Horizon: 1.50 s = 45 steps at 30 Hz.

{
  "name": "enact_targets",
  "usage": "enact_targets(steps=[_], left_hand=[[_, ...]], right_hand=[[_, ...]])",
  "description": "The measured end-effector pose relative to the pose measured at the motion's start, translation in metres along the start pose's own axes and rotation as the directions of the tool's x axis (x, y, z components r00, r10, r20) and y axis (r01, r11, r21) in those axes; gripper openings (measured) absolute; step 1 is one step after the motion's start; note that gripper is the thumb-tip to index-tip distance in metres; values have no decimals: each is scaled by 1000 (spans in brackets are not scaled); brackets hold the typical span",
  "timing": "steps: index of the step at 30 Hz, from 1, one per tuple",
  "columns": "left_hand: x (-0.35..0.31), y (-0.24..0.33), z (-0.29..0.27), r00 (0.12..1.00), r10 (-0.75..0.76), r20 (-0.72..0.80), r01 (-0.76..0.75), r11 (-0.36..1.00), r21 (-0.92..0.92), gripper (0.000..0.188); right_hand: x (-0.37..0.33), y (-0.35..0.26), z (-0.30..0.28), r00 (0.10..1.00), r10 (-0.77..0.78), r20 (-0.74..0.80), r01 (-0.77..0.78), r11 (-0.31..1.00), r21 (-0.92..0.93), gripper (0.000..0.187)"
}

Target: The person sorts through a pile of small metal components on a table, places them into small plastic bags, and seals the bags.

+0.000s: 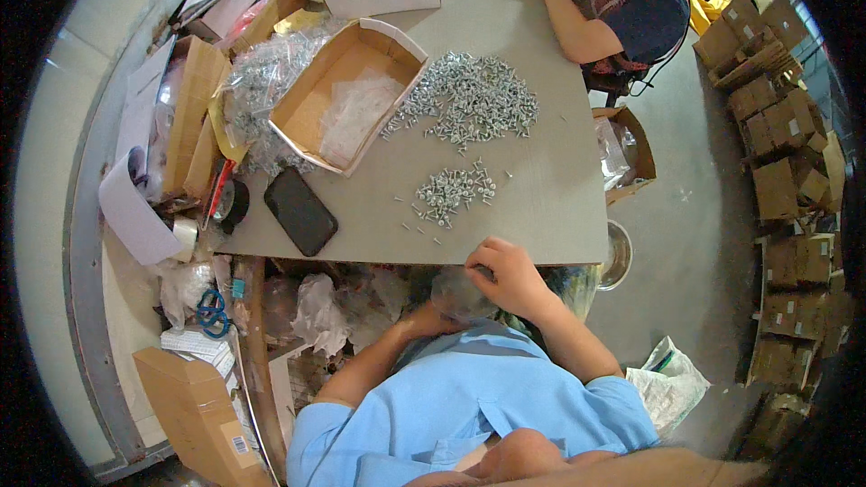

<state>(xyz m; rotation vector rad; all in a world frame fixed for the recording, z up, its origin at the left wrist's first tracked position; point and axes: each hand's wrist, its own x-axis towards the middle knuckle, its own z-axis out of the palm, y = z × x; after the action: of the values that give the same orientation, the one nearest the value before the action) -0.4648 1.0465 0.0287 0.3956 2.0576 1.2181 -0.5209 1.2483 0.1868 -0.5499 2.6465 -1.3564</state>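
My right hand (510, 278) is at the table's near edge, its fingers curled inward; whatever they may hold is too small to make out. Low in front of my body, my left hand (431, 319) is closed at a clear plastic bag (462, 296), its fingers mostly hidden. Just beyond my right hand lies a small pile of silvery screws (454, 194), with a few strays around it. Farther back spreads a larger heap of similar screws (478, 99). Left of that heap, an open cardboard tray (298, 117) holds clear plastic bags (361, 117).
A black phone-like case (300, 212) lies on the table (541, 216) at left. Cartons and bagged parts (271, 90) crowd the left side. Across the table sits another person (622, 18). A metal bowl (618, 257) and an open carton (627, 153) stand at right.
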Motion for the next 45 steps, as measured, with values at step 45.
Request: enact_targets(steps=[45], left_hand=[[-6,195,-274,25,533,-846,-182,834,521,14]], right_hand=[[-6,10,-11,958,82,-274,-36,985,171,8]])
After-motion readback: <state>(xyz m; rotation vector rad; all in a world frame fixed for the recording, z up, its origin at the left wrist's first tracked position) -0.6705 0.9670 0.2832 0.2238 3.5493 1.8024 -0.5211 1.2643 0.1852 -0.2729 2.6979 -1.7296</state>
